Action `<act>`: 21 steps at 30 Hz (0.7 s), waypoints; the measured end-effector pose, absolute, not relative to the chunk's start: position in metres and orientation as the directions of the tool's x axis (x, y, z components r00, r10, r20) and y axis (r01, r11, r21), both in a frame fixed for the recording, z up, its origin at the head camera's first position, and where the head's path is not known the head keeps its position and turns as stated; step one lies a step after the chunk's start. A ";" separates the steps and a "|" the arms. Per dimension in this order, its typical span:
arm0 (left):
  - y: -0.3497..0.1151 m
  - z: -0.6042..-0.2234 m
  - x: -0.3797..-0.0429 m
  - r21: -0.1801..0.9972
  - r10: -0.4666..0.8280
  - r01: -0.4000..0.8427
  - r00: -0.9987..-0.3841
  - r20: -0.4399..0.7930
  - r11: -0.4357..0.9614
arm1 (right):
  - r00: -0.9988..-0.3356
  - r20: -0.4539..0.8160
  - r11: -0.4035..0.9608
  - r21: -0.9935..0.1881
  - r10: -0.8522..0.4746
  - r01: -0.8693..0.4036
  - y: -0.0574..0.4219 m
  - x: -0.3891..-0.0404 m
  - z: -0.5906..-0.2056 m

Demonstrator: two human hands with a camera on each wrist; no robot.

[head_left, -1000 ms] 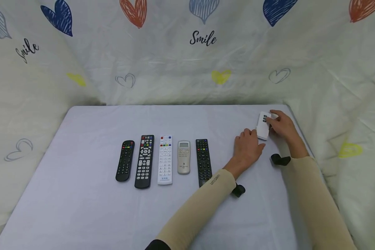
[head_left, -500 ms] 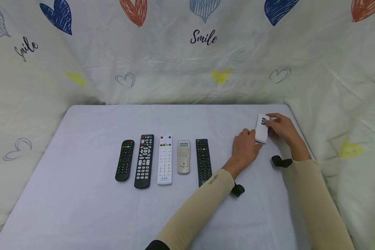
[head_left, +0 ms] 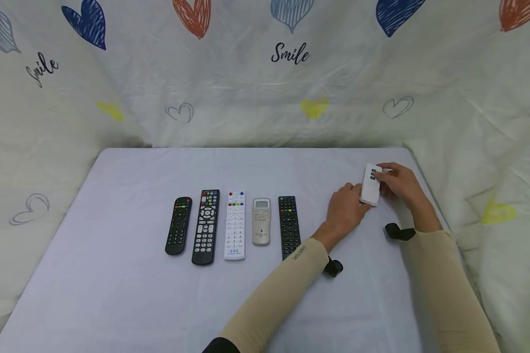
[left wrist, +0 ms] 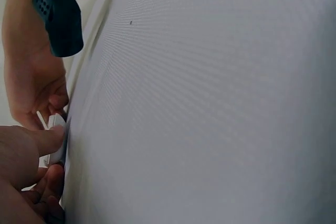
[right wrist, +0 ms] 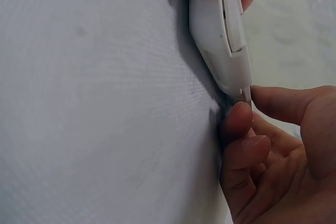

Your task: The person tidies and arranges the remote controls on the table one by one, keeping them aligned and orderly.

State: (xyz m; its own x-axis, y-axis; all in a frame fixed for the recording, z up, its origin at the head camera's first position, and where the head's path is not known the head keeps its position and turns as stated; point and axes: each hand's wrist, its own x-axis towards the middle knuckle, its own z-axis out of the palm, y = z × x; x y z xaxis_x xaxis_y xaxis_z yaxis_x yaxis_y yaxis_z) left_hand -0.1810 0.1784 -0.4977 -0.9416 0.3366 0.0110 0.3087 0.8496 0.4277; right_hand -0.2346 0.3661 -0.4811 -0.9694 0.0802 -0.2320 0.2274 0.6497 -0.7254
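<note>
A white remote control point(head_left: 369, 189) with a few dark buttons near its far end lies between both hands, close to the table's far right corner. My left hand point(head_left: 345, 208) grips the near left part of its body; in the right wrist view, fingertips press its sides at the top. My right hand point(head_left: 401, 185) is at the far right end. Its thumb and index finger pinch a thin white lip there, as the right wrist view shows around the remote's edge point(right wrist: 218, 40). From the left wrist, the remote point(left wrist: 58, 121) is mostly hidden by fingers.
Left of the hands lies a row of remotes: a small black one point(head_left: 178, 225), a long black one point(head_left: 205, 228), a white one point(head_left: 234, 225), a beige one with a display point(head_left: 261, 221) and another black one point(head_left: 289, 225), partly covered by the left sleeve point(head_left: 278, 294).
The white remote and the right hand have shifted slightly toward the near side of the table. The left hand has barely moved, and the row of remotes lies as before.
</note>
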 end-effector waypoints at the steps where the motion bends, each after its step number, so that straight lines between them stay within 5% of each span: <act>1: 0.178 -0.498 -0.181 0.430 0.340 0.312 -0.940 0.013 0.847 | -0.970 -0.231 0.647 -0.728 0.079 0.226 0.366 -0.234 -0.481; 21: 0.165 -0.496 -0.178 0.628 0.360 0.277 -0.933 -0.006 0.728 | -0.983 -0.167 0.580 -0.794 0.078 0.181 0.351 -0.220 -0.478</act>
